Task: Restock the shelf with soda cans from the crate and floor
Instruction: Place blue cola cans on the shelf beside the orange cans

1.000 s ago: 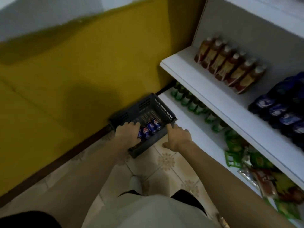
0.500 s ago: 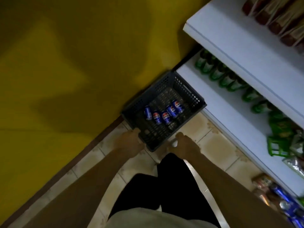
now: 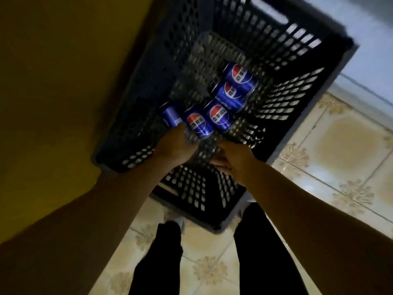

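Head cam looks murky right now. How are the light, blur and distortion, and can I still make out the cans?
Head view: dim overall, yellow wall in shadow; light comes through the dark perforated plastic crate; wide-angle stretch at edges; five blue soda cans readable; left hand and right hand slightly soft.

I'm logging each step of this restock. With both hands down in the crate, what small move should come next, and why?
Probably close the left hand around the nearest blue soda can: its fingertips already reach that can, five cans lie loose on the crate floor, and neither hand visibly holds one. The right hand looks empty.
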A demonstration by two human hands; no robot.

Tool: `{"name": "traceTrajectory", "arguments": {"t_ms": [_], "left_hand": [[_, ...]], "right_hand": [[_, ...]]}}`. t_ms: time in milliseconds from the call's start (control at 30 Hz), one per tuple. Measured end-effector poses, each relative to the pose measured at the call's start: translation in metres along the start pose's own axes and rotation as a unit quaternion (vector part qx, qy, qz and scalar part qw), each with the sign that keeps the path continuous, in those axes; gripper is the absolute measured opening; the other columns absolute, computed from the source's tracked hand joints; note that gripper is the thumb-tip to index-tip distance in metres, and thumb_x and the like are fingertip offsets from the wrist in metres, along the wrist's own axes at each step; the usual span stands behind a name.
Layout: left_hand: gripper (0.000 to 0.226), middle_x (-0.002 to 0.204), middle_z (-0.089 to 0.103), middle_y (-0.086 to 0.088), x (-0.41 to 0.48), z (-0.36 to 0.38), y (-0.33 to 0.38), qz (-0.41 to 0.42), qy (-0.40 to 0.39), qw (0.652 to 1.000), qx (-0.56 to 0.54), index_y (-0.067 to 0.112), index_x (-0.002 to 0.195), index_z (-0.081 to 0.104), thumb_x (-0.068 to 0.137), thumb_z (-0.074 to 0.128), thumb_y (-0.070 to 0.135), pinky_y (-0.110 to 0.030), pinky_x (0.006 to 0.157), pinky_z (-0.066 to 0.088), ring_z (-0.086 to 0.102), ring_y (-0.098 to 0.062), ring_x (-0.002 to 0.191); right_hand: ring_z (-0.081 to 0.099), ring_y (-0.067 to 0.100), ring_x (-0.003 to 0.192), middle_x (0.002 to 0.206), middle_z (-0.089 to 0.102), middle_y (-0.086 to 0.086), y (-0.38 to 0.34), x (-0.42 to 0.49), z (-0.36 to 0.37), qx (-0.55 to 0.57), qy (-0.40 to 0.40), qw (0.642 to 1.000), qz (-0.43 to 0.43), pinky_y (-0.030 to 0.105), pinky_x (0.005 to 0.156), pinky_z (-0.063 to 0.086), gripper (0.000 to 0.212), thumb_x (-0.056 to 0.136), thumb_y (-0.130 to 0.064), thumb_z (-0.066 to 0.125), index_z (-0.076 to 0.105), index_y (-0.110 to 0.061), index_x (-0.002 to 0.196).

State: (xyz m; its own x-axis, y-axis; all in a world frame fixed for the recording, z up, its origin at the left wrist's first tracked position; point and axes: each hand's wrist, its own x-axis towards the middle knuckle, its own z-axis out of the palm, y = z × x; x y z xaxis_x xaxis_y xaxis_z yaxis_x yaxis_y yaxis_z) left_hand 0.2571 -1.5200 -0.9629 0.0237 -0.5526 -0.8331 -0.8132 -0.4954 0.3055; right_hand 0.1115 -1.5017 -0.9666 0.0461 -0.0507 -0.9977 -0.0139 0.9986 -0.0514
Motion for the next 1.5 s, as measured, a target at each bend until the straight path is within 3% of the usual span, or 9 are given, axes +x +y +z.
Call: {"name": "traceTrajectory", "arguments": {"t_ms": [100, 233, 467, 700, 900, 1067, 1167, 1300, 1500], "left_hand": [[0.060, 0.139, 0.048, -0.013, 0.088, 0.025, -0.018, 0.010, 0.025, 1.000, 0.008, 0.014, 0.144, 0.034, 0.090, 0.061, 0.021, -0.037, 0.101, 0.040, 0.048, -0.032, 0.125], [0.074, 0.149, 0.038, -0.013, 0.165, 0.047, -0.038, 0.032, 0.048, 0.998, 0.018, 0.012, 0.148, 0.029, 0.085, 0.067, 0.021, -0.041, 0.110, 0.034, 0.038, -0.031, 0.135], [0.046, 0.122, 0.060, -0.015, 0.166, 0.036, -0.028, -0.038, 0.031, 0.997, -0.065, 0.007, 0.130, 0.050, 0.088, 0.064, 0.021, -0.042, 0.089, 0.053, 0.061, -0.034, 0.106], [0.024, 0.093, 0.057, 0.002, 0.008, -0.020, 0.044, -0.041, 0.081, 0.966, -0.240, 0.016, 0.098, 0.049, 0.086, 0.069, 0.026, -0.018, 0.055, 0.047, 0.054, -0.006, 0.072], [0.027, 0.098, 0.064, 0.000, -0.190, -0.065, 0.141, 0.010, 0.069, 0.882, -0.466, 0.025, 0.095, 0.051, 0.084, 0.069, 0.008, -0.030, 0.065, 0.056, 0.066, -0.012, 0.080], [0.046, 0.110, 0.063, -0.007, -0.316, -0.101, 0.197, 0.149, 0.087, 0.889, -0.423, 0.025, 0.105, 0.051, 0.075, 0.078, 0.004, -0.025, 0.073, 0.055, 0.064, -0.012, 0.090], [0.065, 0.116, 0.063, -0.003, -0.382, -0.118, 0.219, 0.224, 0.096, 0.886, -0.395, 0.029, 0.119, 0.047, 0.071, 0.080, 0.003, -0.027, 0.081, 0.056, 0.064, -0.009, 0.096], [0.090, 0.117, 0.059, 0.005, -0.459, -0.134, 0.251, 0.325, 0.102, 0.881, -0.327, 0.037, 0.134, 0.037, 0.063, 0.086, 0.010, -0.024, 0.083, 0.054, 0.062, -0.006, 0.100], [0.084, 0.113, 0.054, 0.012, -0.555, -0.139, 0.318, 0.477, 0.040, 0.852, -0.212, 0.033, 0.136, 0.038, 0.067, 0.084, 0.025, -0.027, 0.087, 0.052, 0.058, -0.005, 0.102]], "right_hand": [[0.064, 0.016, 0.066, 0.112, 0.064, 0.006, 0.003, 0.083, 0.021, 0.134, 0.038, 0.990, 0.023, 0.027, 0.056, 0.047, 0.037, 0.094, -0.024, 0.056, 0.051, -0.014, 0.130], [0.061, 0.015, 0.068, 0.117, 0.062, 0.005, 0.004, 0.149, 0.038, 0.212, 0.027, 0.977, 0.027, 0.028, 0.055, 0.045, 0.023, 0.092, -0.023, 0.059, 0.057, -0.014, 0.113], [0.059, 0.018, 0.072, 0.091, 0.058, 0.004, 0.002, 0.141, 0.039, 0.307, 0.016, 0.951, 0.020, 0.029, 0.062, 0.052, 0.037, 0.093, -0.024, 0.058, 0.052, -0.013, 0.128], [0.063, 0.016, 0.068, 0.081, 0.068, 0.005, 0.000, -0.026, 0.024, 0.313, 0.118, 0.942, 0.014, 0.036, 0.076, 0.057, 0.030, 0.082, -0.043, 0.071, 0.061, -0.016, 0.091], [0.060, 0.017, 0.058, 0.069, 0.063, 0.009, 0.015, -0.254, 0.002, 0.419, 0.158, 0.893, -0.038, 0.028, 0.055, 0.051, 0.035, 0.077, -0.029, 0.079, 0.052, -0.008, 0.086], [0.057, 0.015, 0.058, 0.066, 0.061, 0.004, 0.047, -0.385, -0.032, 0.379, 0.085, 0.907, -0.160, 0.027, 0.056, 0.049, 0.019, 0.083, -0.016, 0.073, 0.055, -0.012, 0.085], [0.060, 0.014, 0.092, 0.107, 0.060, 0.003, 0.067, -0.434, -0.046, 0.145, 0.169, 0.921, -0.320, 0.031, 0.079, 0.051, 0.063, 0.072, -0.027, 0.083, 0.047, -0.016, 0.121], [0.055, -0.007, 0.104, 0.118, 0.052, -0.015, 0.084, -0.503, -0.054, 0.013, 0.215, 0.830, -0.515, 0.011, 0.086, 0.047, 0.082, 0.066, -0.021, 0.087, 0.037, -0.026, 0.131], [0.063, -0.001, 0.092, 0.103, 0.062, -0.014, 0.106, -0.597, -0.093, 0.092, 0.344, 0.760, -0.544, 0.021, 0.080, 0.055, 0.062, 0.070, -0.027, 0.083, 0.048, -0.020, 0.120]]}}
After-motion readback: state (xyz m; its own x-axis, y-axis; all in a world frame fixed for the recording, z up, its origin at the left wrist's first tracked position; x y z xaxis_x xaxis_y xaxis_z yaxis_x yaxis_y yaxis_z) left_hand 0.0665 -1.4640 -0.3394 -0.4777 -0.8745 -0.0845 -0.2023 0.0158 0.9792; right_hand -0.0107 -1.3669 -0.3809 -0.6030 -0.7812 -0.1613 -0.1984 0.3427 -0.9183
